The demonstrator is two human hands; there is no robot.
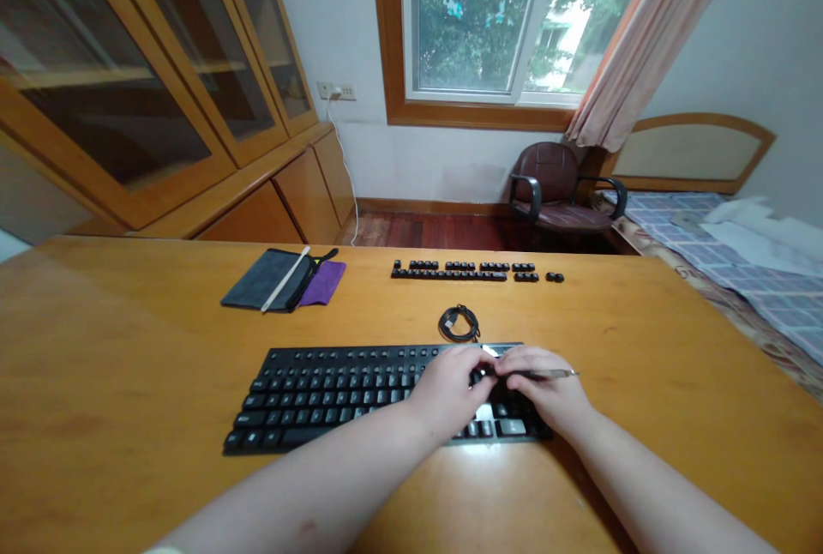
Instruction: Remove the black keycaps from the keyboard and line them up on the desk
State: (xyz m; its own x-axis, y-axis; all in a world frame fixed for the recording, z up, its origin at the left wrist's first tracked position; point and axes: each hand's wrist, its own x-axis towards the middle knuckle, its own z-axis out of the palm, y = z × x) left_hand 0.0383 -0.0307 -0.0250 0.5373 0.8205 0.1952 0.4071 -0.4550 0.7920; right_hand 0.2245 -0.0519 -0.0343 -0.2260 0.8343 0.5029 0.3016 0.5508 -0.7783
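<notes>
A black keyboard [321, 400] lies on the wooden desk. Over its right part, my left hand [450, 387] is closed, with thumb and forefinger pinched close to the keys; what is between them is too small to make out. Right beside it, my right hand [546, 387] grips a slim, pointed metal tool [558, 373], whose thin end sticks out to the right. The tool's other end is hidden by my fingers, so its kind is unclear. The fingertips of both hands nearly meet. Silvery bare spots show among the keys below them.
Loose black keycaps [450, 274] stand in two rows near the desk's far edge. A coiled black cable [459, 323] lies behind the keyboard. At the back left are a grey pouch [254, 281], a white strip [286, 278] and a purple cloth [325, 282].
</notes>
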